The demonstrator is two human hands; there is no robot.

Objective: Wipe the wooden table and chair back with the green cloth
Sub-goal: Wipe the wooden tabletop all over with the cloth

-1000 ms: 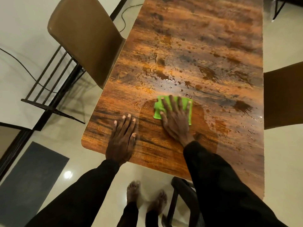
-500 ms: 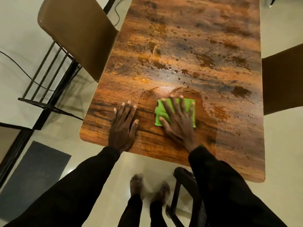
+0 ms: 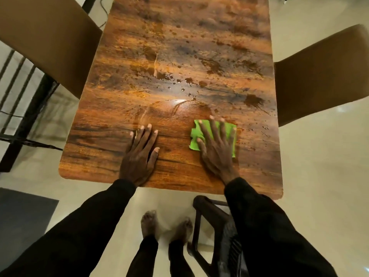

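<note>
From my remote station I logged the long rectangular orange-brown wood-grain desk point(image 3: 173, 56) running lengthwise away from the wearer. A tan flat-panel chair back point(image 3: 46, 37) stood at its left edge and a second tan chair back point(image 3: 319, 76) at its right. I could not tell whether either had been wiped.

The left hand point(image 3: 139, 156) lay palm-down on the near end of the desk, fingers straight and holding nothing, well apart from the cloth. The right hand point(image 3: 216, 148) lay flat, fingers spread and straight, pressing the small folded bright-green cloth point(image 3: 194, 136) onto the near end, right of centre.

The cloth appeared slightly longer across the desk than along it, so its long axis ran side to side. The fingers on it pointed toward the far end.

Scattered water droplets and dark wet patches point(image 3: 179, 84) covered the desk beyond both hands.

In my judgement the step in hand was the desk wipe. Done well, it called for even palm pressure and overlapping passes worked outward into the wet zone. The cloth's broad side should lead and stop short of the edges, with a refold once the cloth was soaked.
</note>
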